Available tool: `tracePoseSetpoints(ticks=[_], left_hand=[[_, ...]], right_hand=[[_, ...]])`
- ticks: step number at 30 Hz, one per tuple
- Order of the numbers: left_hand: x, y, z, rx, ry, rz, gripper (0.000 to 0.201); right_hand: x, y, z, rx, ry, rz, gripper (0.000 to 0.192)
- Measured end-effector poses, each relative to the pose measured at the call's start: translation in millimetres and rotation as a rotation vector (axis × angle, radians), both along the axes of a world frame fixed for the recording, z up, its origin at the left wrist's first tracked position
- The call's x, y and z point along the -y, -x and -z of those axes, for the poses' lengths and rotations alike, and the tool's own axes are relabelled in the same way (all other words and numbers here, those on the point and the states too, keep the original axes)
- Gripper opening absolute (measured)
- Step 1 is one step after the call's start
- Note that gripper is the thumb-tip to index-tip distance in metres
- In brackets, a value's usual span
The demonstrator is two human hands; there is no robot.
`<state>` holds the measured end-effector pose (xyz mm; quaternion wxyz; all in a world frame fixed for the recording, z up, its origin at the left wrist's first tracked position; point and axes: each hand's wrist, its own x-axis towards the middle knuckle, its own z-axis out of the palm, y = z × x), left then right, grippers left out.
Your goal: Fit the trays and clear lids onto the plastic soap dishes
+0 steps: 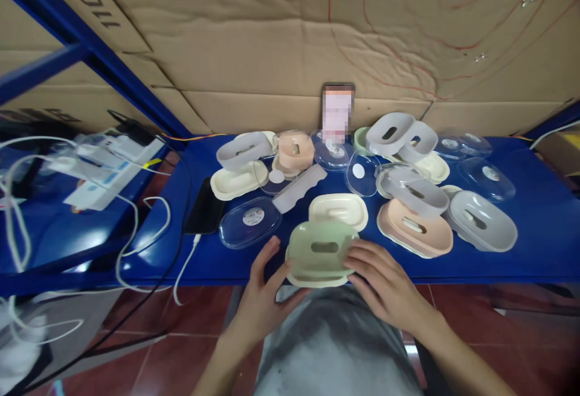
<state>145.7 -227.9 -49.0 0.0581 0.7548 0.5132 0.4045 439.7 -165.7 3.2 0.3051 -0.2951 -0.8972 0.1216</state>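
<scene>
The person holds a pale green soap dish [322,249] at the near edge of the blue counter [521,245], right in front of their body. The left hand [265,296] cups its left side with the thumb against the rim, the fingers curled under and clamped on it. The right hand [385,284] lies on its right side, fingers [362,257] spread and pressed on the rim. The green piece sits on a cream base [312,280] that peeps out beneath it.

Just behind it stands a cream soap dish [339,210]. To the left lies a clear oval lid [250,222] with a round sticker, and beside that a black phone [205,207] face down with a white cable [183,266] plugged in. To the right sit a peach dish [414,228] and a grey dish [481,220], with more grey, cream and clear pieces heaped further back. An upright phone [338,112] leans against the cardboard wall [290,33] behind the counter. A blue metal frame [90,51] rises at left, where white cables and a power strip [106,169] lie. The floor [181,335] below is of red-brown tiles.
</scene>
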Motion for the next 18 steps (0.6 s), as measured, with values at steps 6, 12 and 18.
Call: tracePoseSetpoints(ticks=[6, 12, 18], left_hand=[[-5, 1, -9.9, -0.169, 0.028, 0.09, 0.052], [-5, 14, -17.5, -0.268, 0.007, 0.066, 0.044], [-26, 46, -30.5, -0.252, 0.048, -0.277, 0.064]], right_hand=[[12, 3, 8.1, 0.058, -0.022, -0.038, 0.024], [8, 15, 19.0, 0.127, -0.116, -0.02, 0.027], [10, 15, 25.0, 0.137, -0.11, 0.021, 0.028]])
